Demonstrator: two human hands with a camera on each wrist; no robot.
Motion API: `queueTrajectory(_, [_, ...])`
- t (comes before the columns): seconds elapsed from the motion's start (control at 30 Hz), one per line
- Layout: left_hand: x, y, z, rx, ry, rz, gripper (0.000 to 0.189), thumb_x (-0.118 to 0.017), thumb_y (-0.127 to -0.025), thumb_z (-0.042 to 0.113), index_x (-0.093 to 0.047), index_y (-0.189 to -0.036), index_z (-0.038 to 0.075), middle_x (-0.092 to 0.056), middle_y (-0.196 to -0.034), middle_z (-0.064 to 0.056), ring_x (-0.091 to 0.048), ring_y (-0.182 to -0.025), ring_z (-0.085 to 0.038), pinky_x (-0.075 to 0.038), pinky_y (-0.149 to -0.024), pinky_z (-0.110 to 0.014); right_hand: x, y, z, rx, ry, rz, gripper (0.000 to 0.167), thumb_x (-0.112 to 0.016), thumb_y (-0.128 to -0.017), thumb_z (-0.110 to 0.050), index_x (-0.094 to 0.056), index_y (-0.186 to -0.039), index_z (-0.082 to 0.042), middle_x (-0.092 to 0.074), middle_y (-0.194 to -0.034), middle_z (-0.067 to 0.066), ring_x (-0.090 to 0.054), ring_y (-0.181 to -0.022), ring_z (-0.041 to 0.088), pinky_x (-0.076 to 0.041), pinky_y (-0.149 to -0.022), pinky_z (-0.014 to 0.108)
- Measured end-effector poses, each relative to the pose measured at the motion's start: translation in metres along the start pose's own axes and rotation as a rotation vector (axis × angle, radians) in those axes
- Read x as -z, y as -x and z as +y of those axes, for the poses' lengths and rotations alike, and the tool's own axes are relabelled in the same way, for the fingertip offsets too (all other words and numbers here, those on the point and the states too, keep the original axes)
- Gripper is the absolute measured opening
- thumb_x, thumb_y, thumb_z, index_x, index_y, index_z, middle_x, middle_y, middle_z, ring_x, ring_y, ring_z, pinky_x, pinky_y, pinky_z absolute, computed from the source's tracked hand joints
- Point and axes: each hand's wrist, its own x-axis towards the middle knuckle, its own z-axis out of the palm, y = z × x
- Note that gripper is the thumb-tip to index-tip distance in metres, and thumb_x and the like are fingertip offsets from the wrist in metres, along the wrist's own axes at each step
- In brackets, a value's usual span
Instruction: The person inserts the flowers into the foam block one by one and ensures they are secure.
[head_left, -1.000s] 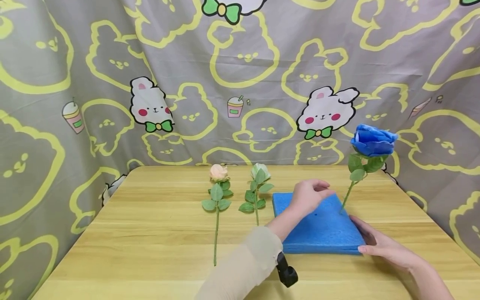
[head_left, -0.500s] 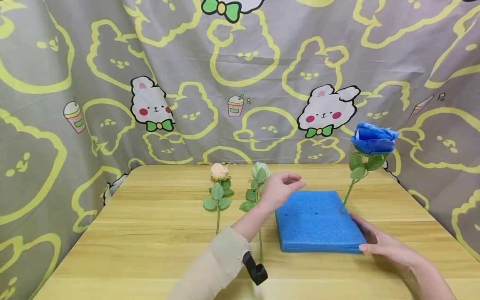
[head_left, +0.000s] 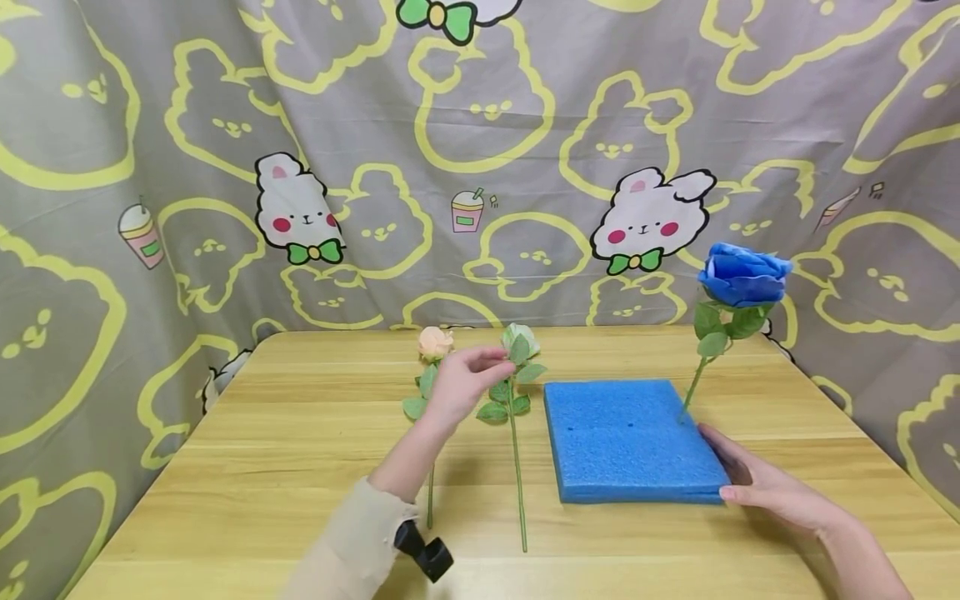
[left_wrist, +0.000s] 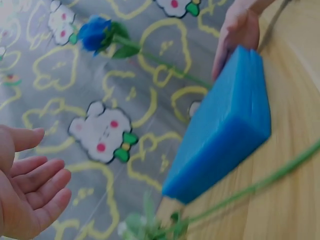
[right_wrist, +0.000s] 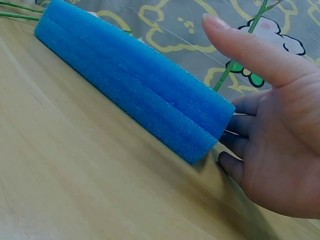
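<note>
A blue foam block (head_left: 630,446) lies on the table, with two small holes showing in its top. In its right part a blue artificial rose (head_left: 745,275) stands, stem slightly tilted. My right hand (head_left: 772,487) rests its fingers against the block's right side, thumb raised off it in the right wrist view. My left hand (head_left: 468,383) holds nothing; its fingers are loosely bent in the left wrist view. It hovers between a pale peach rose (head_left: 435,343) and a pale green rose (head_left: 521,340), covering part of the peach rose's stem and leaves.
The wooden table (head_left: 300,467) ends at a grey patterned curtain (head_left: 360,125) hanging behind it. Both pale roses lie left of the block, stems toward the near edge. A black strap piece (head_left: 423,552) hangs from the left sleeve.
My left hand has moved left from over the foam block to beside the pale green rose, uncovering the block's holes. The right hand and the blue rose have stayed in place.
</note>
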Motion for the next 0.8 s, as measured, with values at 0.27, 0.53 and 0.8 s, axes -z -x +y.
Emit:
queueTrajectory(0.27, [0.046, 0.018, -0.025, 0.087, 0.028, 0.083, 0.038, -0.070, -0.083, 0.015, -0.062, -0.116, -0.002, -0.066, -0.105, -0.014, -0.063, -0.097, -0.024, -0.048, -0.089, -0.035, 0.000, 0.000, 0.000, -0.015, -0.015, -0.015, 0.074, -0.045, -0.097, -0.005, 0.012, -0.143, 0.004, -0.012, -0.142, -0.032, -0.011, -0.125, -0.021, -0.021, -0.094, 0.002])
queueTrajectory(0.53, [0.077, 0.032, -0.042, 0.183, -0.016, 0.119, 0.049, -0.070, -0.084, 0.020, -0.055, -0.124, -0.003, -0.063, -0.113, -0.017, -0.057, -0.109, -0.026, -0.040, -0.099, -0.042, 0.000, 0.001, 0.002, -0.015, -0.021, -0.012, 0.074, -0.045, -0.097, -0.008, 0.012, -0.144, 0.003, -0.010, -0.142, -0.031, -0.012, -0.124, -0.021, -0.021, -0.094, 0.003])
queueTrajectory(0.8, [0.085, 0.040, -0.067, 0.245, -0.065, 0.104, 0.048, -0.066, -0.086, 0.016, -0.052, -0.125, -0.008, -0.061, -0.111, -0.019, -0.059, -0.102, -0.032, -0.050, -0.086, -0.040, -0.001, 0.000, 0.002, -0.015, -0.020, -0.007, 0.074, -0.045, -0.097, -0.007, 0.011, -0.144, 0.003, -0.013, -0.140, -0.031, -0.013, -0.124, -0.021, -0.022, -0.094, 0.002])
